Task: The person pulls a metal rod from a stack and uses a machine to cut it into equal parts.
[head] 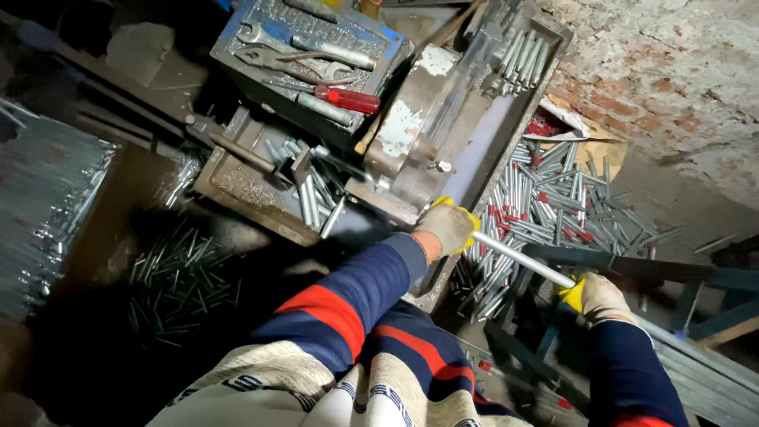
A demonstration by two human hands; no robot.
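You are looking down into a dim workshop corner with a rough brick wall (664,71) on the far side and a grimy metal machine (443,134) in the middle.

In the head view, your left hand (448,227), gloved in beige and yellow, is closed around one end of a thin metal tube (523,261). Your right hand (597,298), in the same kind of glove, is clamped on the other end, so the tube runs straight between your two fists, tilted down toward the right one. Your left hand sits against the machine's lower edge.

Beyond the tube, just past both hands, lies a heap of short cut tubes (553,205), some with red ends. Farther out from your left hand, a tool tray (316,47) holds spanners and a red-handled screwdriver (348,99). To the outer side of your left arm, more short tubes (312,194) rest in a trough, and thin dark rods (178,277) are scattered on the floor. Your striped sleeves (348,292) fill the near edge.
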